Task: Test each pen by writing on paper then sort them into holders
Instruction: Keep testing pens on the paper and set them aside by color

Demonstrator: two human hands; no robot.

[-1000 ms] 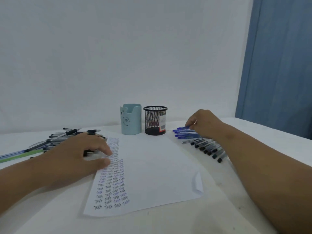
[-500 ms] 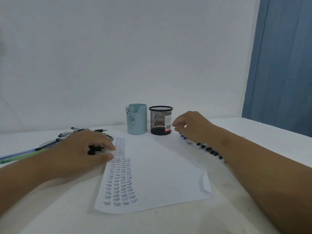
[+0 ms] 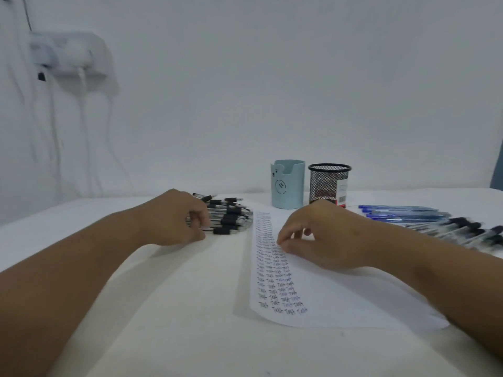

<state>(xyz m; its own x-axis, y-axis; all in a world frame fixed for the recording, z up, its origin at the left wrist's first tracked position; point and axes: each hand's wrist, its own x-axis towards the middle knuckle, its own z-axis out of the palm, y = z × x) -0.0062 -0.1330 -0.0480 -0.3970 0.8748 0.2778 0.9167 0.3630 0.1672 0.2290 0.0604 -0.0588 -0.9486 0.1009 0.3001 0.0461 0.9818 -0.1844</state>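
Left hand point(image 3: 177, 217) covers the near ends of the black-capped pen pile point(image 3: 230, 216); whether its curled fingers grip a pen cannot be told; right hand point(image 3: 317, 236) hides part of the sheet of paper point(image 3: 340, 295), anything between its fingertips unresolved; writing on the sheet too small and soft to read near the top; pens at right point(image 3: 435, 221) motion-blurred, row cut by frame edge; both forearms cut by lower edge; mesh holder point(image 3: 328, 186) base hidden behind right hand.

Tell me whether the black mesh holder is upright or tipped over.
Upright. The black mesh holder stands on its base on the table, round rim level on top, beside the blue holder.
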